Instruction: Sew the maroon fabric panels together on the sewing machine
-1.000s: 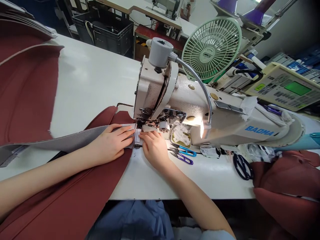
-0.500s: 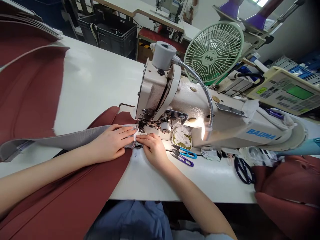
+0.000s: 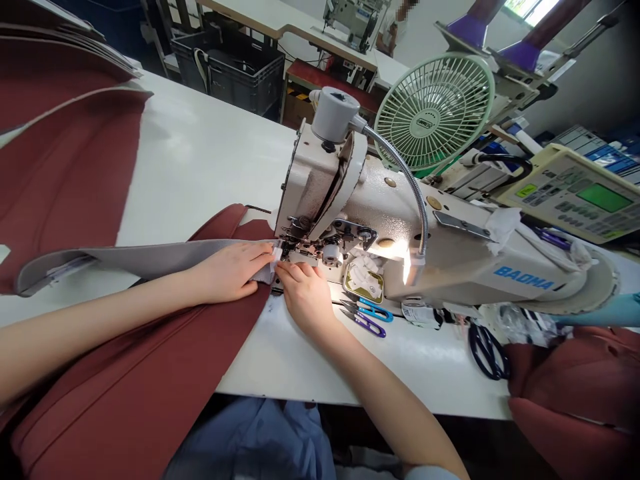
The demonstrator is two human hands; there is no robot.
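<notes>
Maroon fabric (image 3: 165, 373) at the machine head, both hands on the work

Left hand (image 3: 227, 272): laid flat, fingers stretched out and nearly together, pressing a grey strip (image 3: 160, 259) onto the maroon. Right hand (image 3: 307, 297): fingers slightly curled, tips down at a small white piece (image 3: 277, 257) by the strip's end; I can't tell if they pinch it. Both sets of fingertips sit close together, just in front of the presser area of the sewing machine (image 3: 450, 240).

Moving out, I see the maroon run over the near edge of the white table (image 3: 200, 153). Right of the right hand: blue snips (image 3: 377, 311), purple snips (image 3: 369, 325), a tin (image 3: 376, 295) of white scraps. Farther right, black-handled scissors (image 3: 489, 351) and more maroon pieces (image 3: 575, 393). Lamp (image 3: 413, 267) is lit. More maroon panels (image 3: 75, 153) at far left.

Behind: green fan (image 3: 435, 113), control panel (image 3: 570, 190) with green screen, grey crate (image 3: 235, 77), second machine (image 3: 350, 23), another person (image 3: 393, 33).
</notes>
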